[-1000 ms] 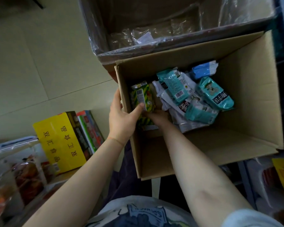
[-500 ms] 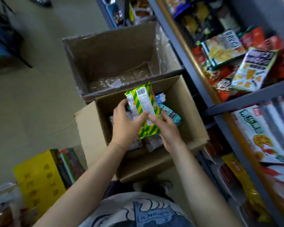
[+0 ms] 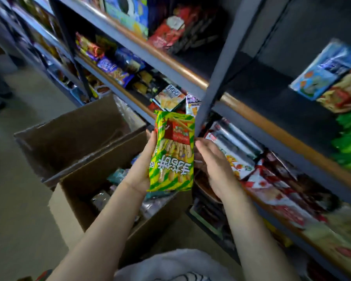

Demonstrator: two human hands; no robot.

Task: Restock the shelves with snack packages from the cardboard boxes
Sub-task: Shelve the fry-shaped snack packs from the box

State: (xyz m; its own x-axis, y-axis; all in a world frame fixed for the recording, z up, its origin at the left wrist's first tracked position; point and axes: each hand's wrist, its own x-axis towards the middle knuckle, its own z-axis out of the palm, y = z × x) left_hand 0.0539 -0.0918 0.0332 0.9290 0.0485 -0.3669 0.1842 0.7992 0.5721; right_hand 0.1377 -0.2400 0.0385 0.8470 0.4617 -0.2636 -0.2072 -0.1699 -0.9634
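one green-yellow snack packet (image 3: pixel 171 153) is gripped along its left edge by the left hand (image 3: pixel 142 169); right hand (image 3: pixel 213 167) hovers loosely open beside it, near the shelf (image 3: pixel 251 116), above the cardboard box (image 3: pixel 101 175).

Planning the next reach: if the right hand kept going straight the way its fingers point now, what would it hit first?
Likely the grey shelf upright: the right hand points up and away, fingertips just below it, beside the green-yellow snack bag the left hand holds. Depth is unclear; it might pass into the packages behind.
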